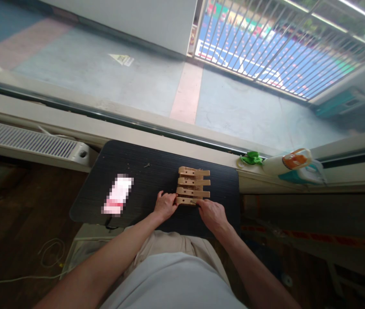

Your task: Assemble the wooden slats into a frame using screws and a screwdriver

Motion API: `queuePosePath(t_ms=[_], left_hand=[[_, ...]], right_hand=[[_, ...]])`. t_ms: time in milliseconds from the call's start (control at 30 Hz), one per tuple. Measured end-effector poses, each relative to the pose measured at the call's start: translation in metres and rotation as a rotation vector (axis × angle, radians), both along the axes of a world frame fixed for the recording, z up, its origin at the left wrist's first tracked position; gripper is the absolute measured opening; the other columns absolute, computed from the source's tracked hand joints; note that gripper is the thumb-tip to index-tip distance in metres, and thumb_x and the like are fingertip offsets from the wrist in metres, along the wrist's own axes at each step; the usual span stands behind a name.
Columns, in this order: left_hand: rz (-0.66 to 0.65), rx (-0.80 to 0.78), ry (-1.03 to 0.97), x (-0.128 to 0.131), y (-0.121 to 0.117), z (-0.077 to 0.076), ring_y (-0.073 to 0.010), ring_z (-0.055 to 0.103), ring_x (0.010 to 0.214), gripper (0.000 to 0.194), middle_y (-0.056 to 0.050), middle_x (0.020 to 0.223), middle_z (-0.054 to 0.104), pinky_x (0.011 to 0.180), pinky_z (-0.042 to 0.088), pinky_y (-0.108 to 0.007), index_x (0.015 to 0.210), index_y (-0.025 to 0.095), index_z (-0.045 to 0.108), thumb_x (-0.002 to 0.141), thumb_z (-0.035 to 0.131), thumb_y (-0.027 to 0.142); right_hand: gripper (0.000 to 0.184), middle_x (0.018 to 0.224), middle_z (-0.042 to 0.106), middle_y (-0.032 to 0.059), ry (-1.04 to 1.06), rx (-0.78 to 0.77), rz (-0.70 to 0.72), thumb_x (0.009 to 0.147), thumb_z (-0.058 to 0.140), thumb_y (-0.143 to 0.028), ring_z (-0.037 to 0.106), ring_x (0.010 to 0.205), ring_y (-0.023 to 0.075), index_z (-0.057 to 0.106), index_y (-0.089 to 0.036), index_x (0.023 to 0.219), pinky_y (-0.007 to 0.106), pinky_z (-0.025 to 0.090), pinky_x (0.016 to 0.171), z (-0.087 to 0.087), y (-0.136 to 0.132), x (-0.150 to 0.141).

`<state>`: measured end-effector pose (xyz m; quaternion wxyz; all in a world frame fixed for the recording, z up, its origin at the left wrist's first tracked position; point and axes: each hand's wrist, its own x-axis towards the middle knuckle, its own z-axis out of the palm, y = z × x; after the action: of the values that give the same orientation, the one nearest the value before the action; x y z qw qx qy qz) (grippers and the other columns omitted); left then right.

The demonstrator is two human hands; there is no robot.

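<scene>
A light wooden piece (pixel 194 182) made of several parallel slats with dark holes lies on the black table. My left hand (pixel 165 206) grips the left end of its nearest slat, with the fingers closed and the thumb at the edge. At the right end of that same slat is my right hand (pixel 212 213), its fingers closed round a small, thin dark tool (pixel 195 203). The tool's tip is at a hole in the slat. Most of the tool is hidden by the fingers, so I cannot tell its exact kind.
On the black table (pixel 150 193) are a blurred-out pink and white object (pixel 118 195) and small thin bits (pixel 146 165). A radiator (pixel 28 139) stands left. A green item (pixel 253 158) and a white bottle (pixel 274 165) rest on the sill. A cable (pixel 24 280) trails on the left.
</scene>
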<state>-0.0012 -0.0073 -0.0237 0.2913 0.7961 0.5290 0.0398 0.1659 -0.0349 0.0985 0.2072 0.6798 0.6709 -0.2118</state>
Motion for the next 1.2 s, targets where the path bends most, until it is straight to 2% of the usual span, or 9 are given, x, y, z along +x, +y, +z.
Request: queuePosePath(t_ms=[200,400,800,1033,1200], left_hand=[[-0.004,0.020,0.003,-0.0001,-0.0006,-0.0013,-0.0204,0.059,0.088,0.019,-0.005,0.089,0.069,0.097,0.026,-0.041,0.092,0.021,0.061,0.077,0.050,0.026],[0.004,0.014,-0.004,0.0000,-0.0005,-0.0007,-0.0208,0.059,0.088,0.019,-0.005,0.089,0.069,0.097,0.026,-0.042,0.092,0.021,0.061,0.077,0.051,0.026],[0.007,0.001,-0.003,-0.0001,0.0000,0.0013,-0.0212,0.059,0.089,0.019,-0.005,0.088,0.068,0.097,0.026,-0.042,0.092,0.021,0.060,0.077,0.050,0.026],[0.004,0.000,-0.015,-0.0003,-0.0001,0.0002,-0.0213,0.059,0.089,0.019,-0.006,0.089,0.068,0.097,0.026,-0.042,0.092,0.020,0.061,0.077,0.049,0.024],[0.000,0.020,-0.003,-0.0003,-0.0006,-0.0012,-0.0209,0.059,0.088,0.021,-0.006,0.089,0.068,0.096,0.027,-0.042,0.094,0.020,0.061,0.077,0.050,0.025]], right_hand=[[0.024,0.091,0.067,0.0041,-0.029,-0.020,-0.043,0.088,0.037,-0.026,0.061,0.086,0.0149,0.061,-0.022,0.089,0.024,0.039,0.070,-0.0005,0.0031,-0.0027],[0.020,0.093,0.066,0.0028,-0.025,-0.015,-0.003,0.084,0.042,-0.019,0.061,0.086,0.0143,0.058,-0.024,0.095,0.024,0.039,0.068,0.0047,0.0037,-0.0035],[0.019,0.092,0.067,0.0042,-0.022,-0.028,-0.046,0.087,0.042,-0.028,0.061,0.089,0.0153,0.059,-0.021,0.091,0.025,0.039,0.072,-0.0025,0.0062,-0.0032],[0.023,0.095,0.066,0.0021,0.011,0.002,-0.003,0.087,0.038,-0.021,0.060,0.089,0.0136,0.059,-0.025,0.096,0.024,0.039,0.070,0.0022,0.0058,-0.0012],[0.021,0.092,0.067,0.0018,0.013,0.008,-0.021,0.087,0.041,-0.025,0.061,0.088,0.0142,0.060,-0.025,0.095,0.024,0.039,0.071,-0.0028,0.0049,-0.0001]])
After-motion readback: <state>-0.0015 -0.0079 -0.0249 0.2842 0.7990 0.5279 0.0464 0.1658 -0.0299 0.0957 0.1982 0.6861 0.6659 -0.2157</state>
